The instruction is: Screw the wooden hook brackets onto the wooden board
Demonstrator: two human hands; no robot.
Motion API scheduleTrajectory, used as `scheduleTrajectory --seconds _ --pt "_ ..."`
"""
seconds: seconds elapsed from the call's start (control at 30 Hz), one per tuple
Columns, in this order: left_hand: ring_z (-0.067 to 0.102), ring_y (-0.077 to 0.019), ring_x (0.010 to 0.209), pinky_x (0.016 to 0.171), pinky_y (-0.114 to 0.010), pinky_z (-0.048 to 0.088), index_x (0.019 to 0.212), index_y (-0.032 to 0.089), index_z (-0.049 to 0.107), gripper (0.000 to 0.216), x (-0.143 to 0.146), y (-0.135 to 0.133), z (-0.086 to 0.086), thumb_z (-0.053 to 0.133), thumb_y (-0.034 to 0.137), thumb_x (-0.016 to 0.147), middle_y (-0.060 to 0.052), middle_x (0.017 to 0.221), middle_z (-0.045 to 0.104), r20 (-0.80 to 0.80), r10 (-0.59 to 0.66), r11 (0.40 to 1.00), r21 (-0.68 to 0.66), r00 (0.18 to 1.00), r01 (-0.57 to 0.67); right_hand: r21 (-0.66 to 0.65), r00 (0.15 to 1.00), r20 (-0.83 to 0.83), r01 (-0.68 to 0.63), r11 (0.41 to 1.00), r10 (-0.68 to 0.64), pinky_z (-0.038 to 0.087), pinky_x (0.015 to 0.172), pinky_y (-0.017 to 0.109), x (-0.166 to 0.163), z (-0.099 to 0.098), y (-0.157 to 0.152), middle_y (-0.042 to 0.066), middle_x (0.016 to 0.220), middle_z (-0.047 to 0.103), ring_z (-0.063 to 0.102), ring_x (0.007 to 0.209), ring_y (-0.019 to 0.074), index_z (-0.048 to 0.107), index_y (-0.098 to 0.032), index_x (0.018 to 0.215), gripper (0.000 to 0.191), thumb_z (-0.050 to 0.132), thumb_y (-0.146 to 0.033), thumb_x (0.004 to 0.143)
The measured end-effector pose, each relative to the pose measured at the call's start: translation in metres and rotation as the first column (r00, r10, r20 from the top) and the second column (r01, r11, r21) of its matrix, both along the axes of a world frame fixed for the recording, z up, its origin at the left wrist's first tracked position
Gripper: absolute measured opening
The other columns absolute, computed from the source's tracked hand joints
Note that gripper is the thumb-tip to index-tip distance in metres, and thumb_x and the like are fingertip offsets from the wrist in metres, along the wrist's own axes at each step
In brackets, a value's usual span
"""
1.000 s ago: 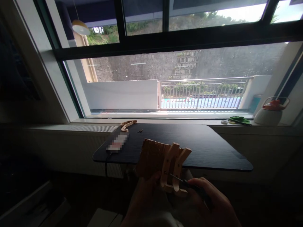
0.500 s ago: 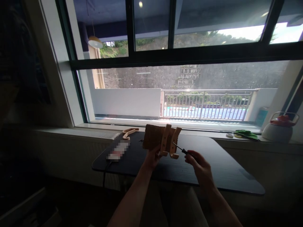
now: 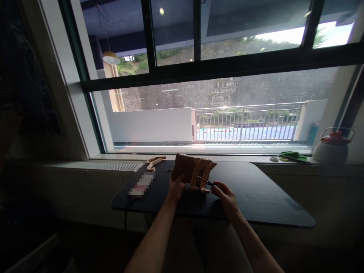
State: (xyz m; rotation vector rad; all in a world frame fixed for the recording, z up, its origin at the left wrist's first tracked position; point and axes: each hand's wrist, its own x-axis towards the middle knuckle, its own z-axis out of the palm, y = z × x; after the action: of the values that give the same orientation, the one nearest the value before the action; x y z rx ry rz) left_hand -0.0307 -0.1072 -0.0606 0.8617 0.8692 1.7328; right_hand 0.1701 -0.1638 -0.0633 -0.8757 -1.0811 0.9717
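Screwdriver (image 3: 209, 184): shifted left since the earlier frame; tip now at the left wooden strip (image 3: 198, 170), contact unconfirmed.
Left hand (image 3: 177, 185): grasping the brown board (image 3: 184, 167) at its lower left; some fingers hidden.
Right hand (image 3: 226, 196): closed around the screwdriver, concealing most of its handle.
Brown board: tilted, between the hands, before the black table (image 3: 267, 193); rear face unseen.
Pixelated item (image 3: 142, 185): unidentifiable.

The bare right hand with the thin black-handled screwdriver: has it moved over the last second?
Yes: against the black, round-cornered tabletop, the right hand moved left and up the view, from below the near edge to overlapping its surface.
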Motion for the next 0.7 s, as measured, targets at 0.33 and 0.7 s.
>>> scheduleTrajectory --seconds 0.33,0.7 --pt "0.062 -0.0203 0.081 0.076 -0.033 0.049 0.101 0.018 0.056 0.053 -0.027 -0.024 -0.006 0.078 0.026 0.054 -0.002 0.083 0.064 -0.462 0.282 0.959 0.106 0.841 -0.263 0.083 0.941 0.251 0.212 0.974 -0.226 0.046 0.077 0.035 -0.002 0.003 -0.006 0.006 0.083 0.068 0.061 0.079 0.0221 0.066 -0.018 0.084 0.03 0.064 -0.04 0.064" --pt "0.061 -0.0201 0.084 0.076 -0.032 0.047 0.11 0.018 0.047 0.058 -0.025 -0.024 -0.012 0.072 0.026 0.058 -0.004 0.092 0.062 -0.695 0.344 0.931 0.168 0.631 -0.323 0.147 0.859 0.392 0.295 0.944 -0.33 0.044 0.072 0.032 -0.007 -0.004 -0.009 0.004 0.078 0.066 0.06 0.073 0.0194 0.061 -0.019 0.085 0.023 0.058 -0.037 0.07"
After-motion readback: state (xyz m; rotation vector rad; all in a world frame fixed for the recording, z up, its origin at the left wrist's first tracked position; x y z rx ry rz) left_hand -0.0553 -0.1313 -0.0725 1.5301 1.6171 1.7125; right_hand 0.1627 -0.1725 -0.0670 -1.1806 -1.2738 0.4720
